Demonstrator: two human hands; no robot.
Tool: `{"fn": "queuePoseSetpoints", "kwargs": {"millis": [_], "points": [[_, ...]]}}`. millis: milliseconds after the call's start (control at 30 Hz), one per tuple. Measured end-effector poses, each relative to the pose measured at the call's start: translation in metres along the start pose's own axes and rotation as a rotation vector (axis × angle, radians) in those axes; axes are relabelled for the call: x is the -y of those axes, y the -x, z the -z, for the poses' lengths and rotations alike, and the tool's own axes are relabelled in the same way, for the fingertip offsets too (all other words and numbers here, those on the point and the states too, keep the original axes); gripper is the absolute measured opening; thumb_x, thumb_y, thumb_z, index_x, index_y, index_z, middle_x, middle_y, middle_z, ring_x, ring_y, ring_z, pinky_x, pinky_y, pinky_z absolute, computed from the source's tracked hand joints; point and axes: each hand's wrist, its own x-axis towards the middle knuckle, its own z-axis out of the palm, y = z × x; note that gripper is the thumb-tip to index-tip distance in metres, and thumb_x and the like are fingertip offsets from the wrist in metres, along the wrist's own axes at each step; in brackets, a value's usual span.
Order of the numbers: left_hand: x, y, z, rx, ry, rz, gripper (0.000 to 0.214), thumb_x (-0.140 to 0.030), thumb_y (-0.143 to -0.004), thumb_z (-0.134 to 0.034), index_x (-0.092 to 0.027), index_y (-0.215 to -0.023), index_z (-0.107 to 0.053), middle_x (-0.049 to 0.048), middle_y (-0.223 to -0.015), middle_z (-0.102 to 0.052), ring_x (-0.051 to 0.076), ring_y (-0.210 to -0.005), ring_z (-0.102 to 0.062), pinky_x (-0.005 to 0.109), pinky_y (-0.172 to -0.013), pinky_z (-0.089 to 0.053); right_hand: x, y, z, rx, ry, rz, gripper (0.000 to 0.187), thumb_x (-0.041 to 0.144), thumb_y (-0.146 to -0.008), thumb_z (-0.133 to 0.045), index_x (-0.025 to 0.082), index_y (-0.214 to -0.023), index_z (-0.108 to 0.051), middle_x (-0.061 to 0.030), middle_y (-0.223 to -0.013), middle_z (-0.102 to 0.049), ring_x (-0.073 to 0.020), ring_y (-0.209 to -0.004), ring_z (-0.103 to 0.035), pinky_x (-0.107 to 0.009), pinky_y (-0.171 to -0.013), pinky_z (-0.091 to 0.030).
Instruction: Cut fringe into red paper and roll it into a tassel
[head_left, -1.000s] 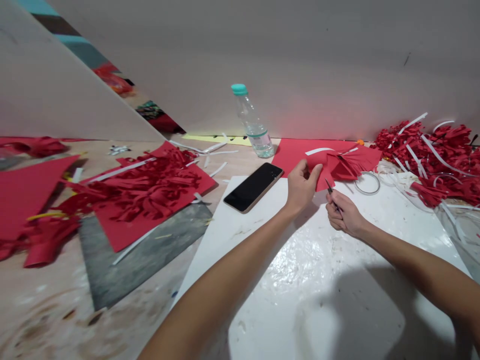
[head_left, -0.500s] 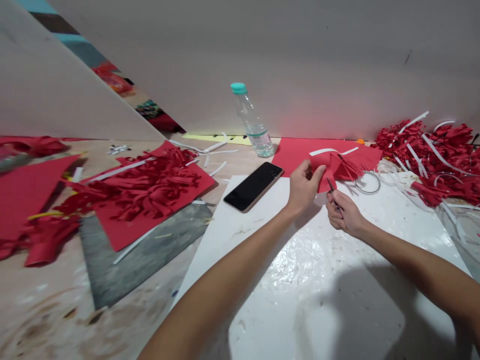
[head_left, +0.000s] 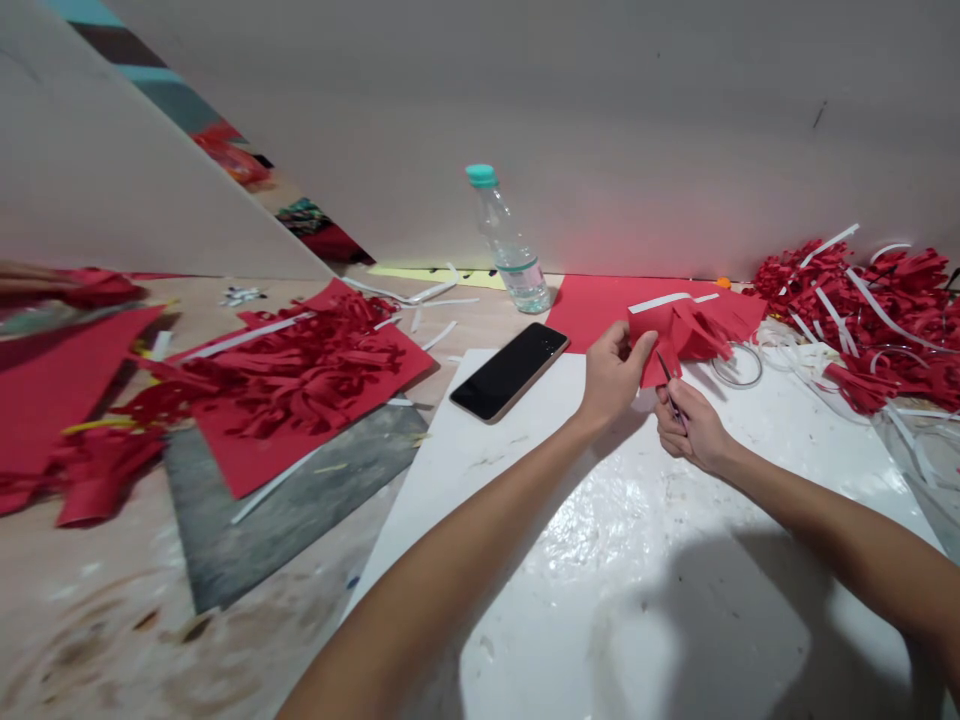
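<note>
My left hand (head_left: 613,372) pinches a piece of red paper (head_left: 643,322) between thumb and fingers. A white strip (head_left: 658,302) runs along the paper's top edge, and its right part is cut into a fringe (head_left: 701,332). Scissors (head_left: 670,380) are in my right hand (head_left: 691,425), its fingers wrapped round the handles. Their blades point up at the paper's lower edge; whether they touch it I cannot tell. A larger red sheet (head_left: 581,310) lies behind my hands, and a metal ring (head_left: 737,366) rests just right of the fringe.
A phone (head_left: 510,372) lies left of my hands on the white board (head_left: 540,590). Behind it stands a plastic bottle (head_left: 517,250). Fringed red paper heaps (head_left: 900,300) are at right. More fringes (head_left: 300,380) cover a red sheet at left. Another person's arm (head_left: 30,280) shows at far left.
The fringed end of the paper has swung and its strips look more bunched. Both hands stay in nearly the same place. At far left, another person's arm has come into view.
</note>
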Motion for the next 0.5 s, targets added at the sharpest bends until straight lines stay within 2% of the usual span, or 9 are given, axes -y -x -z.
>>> {"fn": "queuePoseSetpoints", "kwargs": {"millis": [233, 500], "points": [[-0.0007, -0.0002, 0.0019, -0.029, -0.134, -0.001, 0.049, -0.053, -0.091, -0.051, -0.020, -0.061, -0.031, -0.0049, -0.056, -0.030, 0.011, -0.052, -0.029, 0.028, -0.051, -0.024, -0.0003, 0.0003, -0.0011, 0.007, -0.011, 0.017, 0.039, 0.058, -0.082, -0.057, 0.025, -0.080, -0.036, 0.0143, -0.041, -0.032, -0.0051, -0.028, -0.014, -0.018, -0.030, -0.014], [-0.0033, 0.0003, 0.0003, -0.032, -0.192, -0.007, 0.046, -0.047, -0.093, -0.051, -0.021, -0.061, -0.029, -0.0054, -0.055, -0.028, 0.011, -0.052, -0.027, 0.028, -0.051, -0.023, -0.0013, -0.0015, -0.0038, -0.003, -0.014, 0.030, 0.043, 0.061, -0.080, -0.059, 0.024, -0.080, -0.037, 0.0144, -0.041, -0.034, -0.0048, -0.027, -0.014, -0.018, -0.029, -0.015]]}}
